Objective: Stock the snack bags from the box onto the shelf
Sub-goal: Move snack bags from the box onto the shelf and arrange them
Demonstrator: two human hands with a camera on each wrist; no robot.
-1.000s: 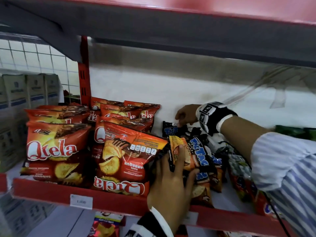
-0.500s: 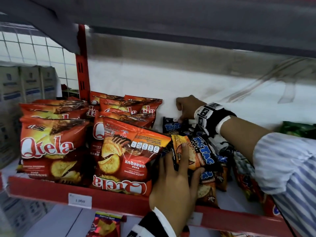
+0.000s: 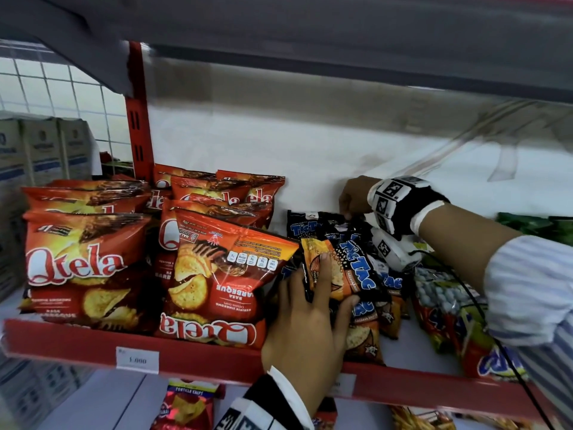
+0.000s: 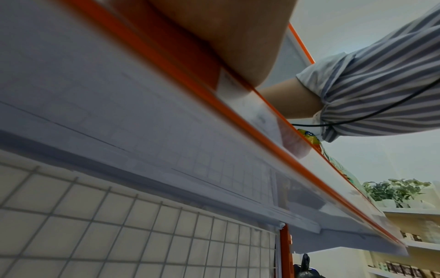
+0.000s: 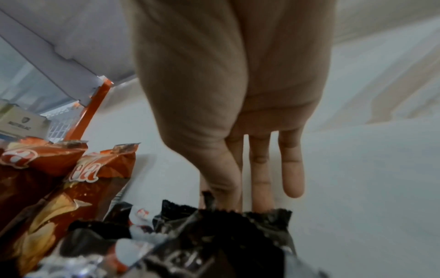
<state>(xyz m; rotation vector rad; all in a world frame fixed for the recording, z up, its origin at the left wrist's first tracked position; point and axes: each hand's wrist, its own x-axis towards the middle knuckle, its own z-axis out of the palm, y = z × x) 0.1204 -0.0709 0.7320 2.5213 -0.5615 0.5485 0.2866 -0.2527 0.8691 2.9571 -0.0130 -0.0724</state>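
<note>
Left hand (image 3: 305,318) flat against front Tic Tac bags (image 3: 352,271); right hand (image 3: 353,197) pinching far bag top (image 5: 238,212), row running near-to-far.

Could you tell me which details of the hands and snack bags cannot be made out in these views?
- Left hand: fingertips hidden between the Tic Tac bags in the head view; the left wrist view shows only the shelf edge.
- Right hand: whether it pinches a bag top is unclear; right wrist view blurred.
- Price label: too blurred to read.

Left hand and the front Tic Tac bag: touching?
Touching. The head view shows the left hand with fingers laid flat on the front Tic Tac bag.
</note>
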